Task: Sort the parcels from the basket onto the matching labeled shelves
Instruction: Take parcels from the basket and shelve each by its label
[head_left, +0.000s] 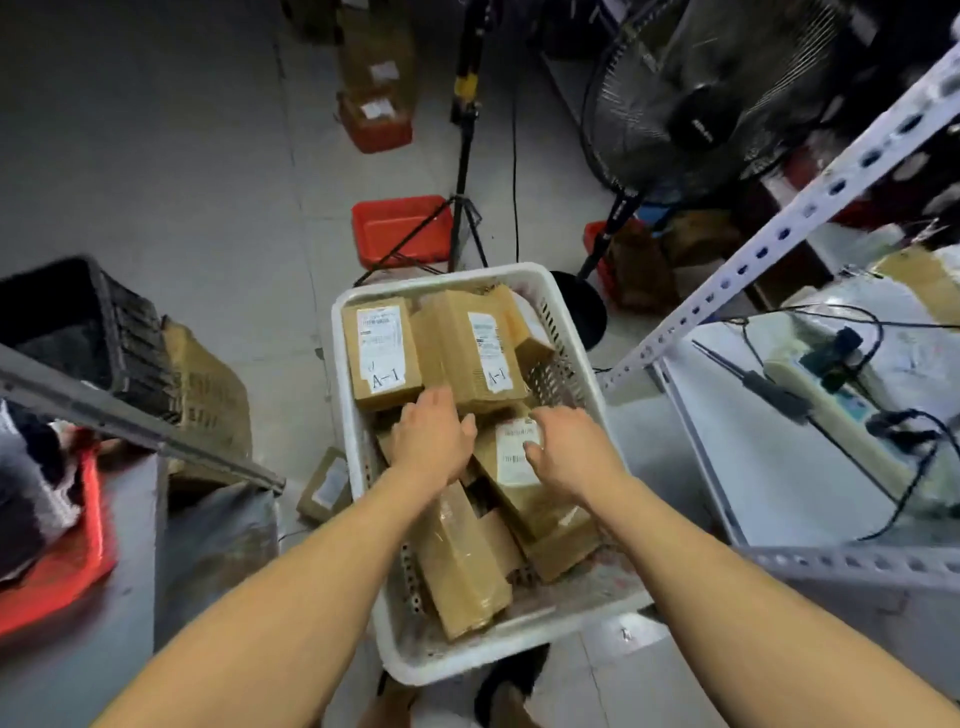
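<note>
A white plastic basket (519, 657) on the floor holds several brown cardboard parcels. Two at its far end carry white labels marked A-1: one at the far left (382, 353), one in the middle (475, 351). My left hand (434, 441) reaches into the basket with its fingers spread, resting on the parcels below the A-1 boxes. My right hand (563, 449) lies on a labelled parcel (514, 467) in the middle of the basket, thumb on its label and fingers curling over its far edge. More parcels (462, 566) lie under my forearms.
A white metal shelf rack (779, 228) stands at the right with cables and a device on its shelf. A black crate (98, 332) and grey shelf edge are left. Red bins (400, 228), a tripod (462, 171) and a fan (696, 93) stand beyond.
</note>
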